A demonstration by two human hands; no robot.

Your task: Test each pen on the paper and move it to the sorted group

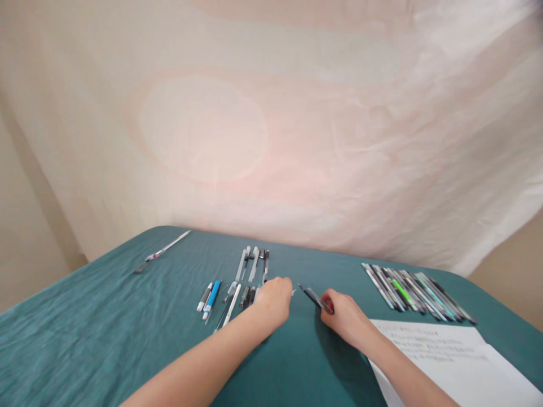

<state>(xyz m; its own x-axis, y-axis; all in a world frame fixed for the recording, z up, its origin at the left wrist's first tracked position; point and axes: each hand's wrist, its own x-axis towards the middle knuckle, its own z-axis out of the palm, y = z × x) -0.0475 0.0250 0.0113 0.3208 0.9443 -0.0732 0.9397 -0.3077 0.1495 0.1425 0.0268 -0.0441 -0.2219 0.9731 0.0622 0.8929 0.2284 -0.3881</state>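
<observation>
My right hand (pixel 343 315) is closed around a dark pen (pixel 313 295), whose pointed end faces up and to the left. My left hand (pixel 275 298) is closed just left of that pen, its back towards me. A small pale bit shows past its fingertips, too little to name. Left of and partly behind this hand lie pen parts: clear pen barrels (pixel 253 265), a white pen barrel (pixel 231 305), dark caps (pixel 249 295) and a blue pen (pixel 212 299). My left hand and forearm hide some of them.
At the right, many pens (pixel 418 294) lie side by side in a slanted row, one bright green. Below them are white sheets with handwriting (pixel 436 350), partly under my right forearm. A long thin pale stick (pixel 167 247) lies far left on the green cloth (pixel 106 339).
</observation>
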